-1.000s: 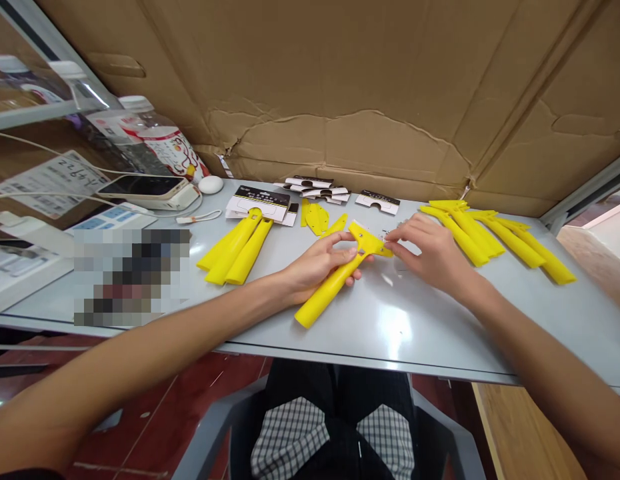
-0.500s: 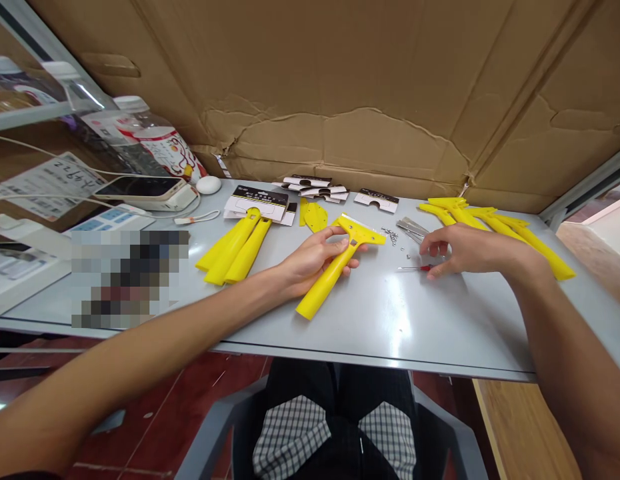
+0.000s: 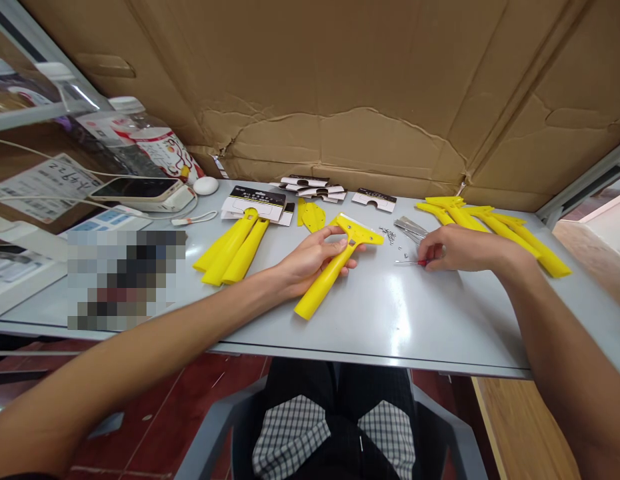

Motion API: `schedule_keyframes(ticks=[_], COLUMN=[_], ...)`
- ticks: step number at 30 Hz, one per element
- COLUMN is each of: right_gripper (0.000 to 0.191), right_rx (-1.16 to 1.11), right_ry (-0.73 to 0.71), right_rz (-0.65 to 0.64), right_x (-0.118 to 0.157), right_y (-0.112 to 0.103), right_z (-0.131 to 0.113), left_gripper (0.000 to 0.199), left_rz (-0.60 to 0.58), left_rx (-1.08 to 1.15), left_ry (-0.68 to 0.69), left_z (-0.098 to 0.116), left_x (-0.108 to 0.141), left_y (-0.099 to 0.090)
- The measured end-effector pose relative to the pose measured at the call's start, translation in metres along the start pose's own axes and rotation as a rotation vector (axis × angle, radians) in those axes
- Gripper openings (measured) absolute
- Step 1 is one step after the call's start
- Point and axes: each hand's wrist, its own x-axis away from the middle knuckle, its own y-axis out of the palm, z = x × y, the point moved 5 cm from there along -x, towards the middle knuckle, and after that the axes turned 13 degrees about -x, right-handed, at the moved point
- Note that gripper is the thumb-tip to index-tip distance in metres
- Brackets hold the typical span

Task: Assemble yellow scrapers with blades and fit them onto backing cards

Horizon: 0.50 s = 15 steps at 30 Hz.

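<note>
Left hand (image 3: 310, 265) is clamped on the yellow scraper (image 3: 323, 283) over the tabletop (image 3: 350, 340), right hand (image 3: 460, 247) pinches the red screwdriver (image 3: 422, 263) near loose screws (image 3: 390, 235), which could scatter if the tool sweeps through.

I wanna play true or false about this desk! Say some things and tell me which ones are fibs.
1. The left hand holds a yellow scraper. True.
2. The right hand has its fingers on a blue-handled tool. False: it is a red-handled screwdriver.
3. Little metal pieces lie on the desk between the scraper and the right hand. True.
4. The phone is at the picture's right edge. False: it is toward the left.
5. A bottle with a red-and-white label is on the picture's left. True.
</note>
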Motion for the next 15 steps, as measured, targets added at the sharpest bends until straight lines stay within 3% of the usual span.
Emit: schedule_keyframes(ticks=[11, 15], right_gripper=[0.007, 0.010], right_rx=[0.023, 0.014], right_ry=[0.059, -0.091], right_rz=[0.040, 0.198], right_x=[0.001, 0.001], right_y=[-0.003, -0.009], right_z=[-0.001, -0.029], left_gripper=[0.037, 0.040], left_rz=[0.010, -0.005], left_rx=[-0.004, -0.038], left_ry=[0.001, 0.029], left_z=[0.000, 0.000], left_x=[0.001, 0.003], left_y=[0.001, 0.004])
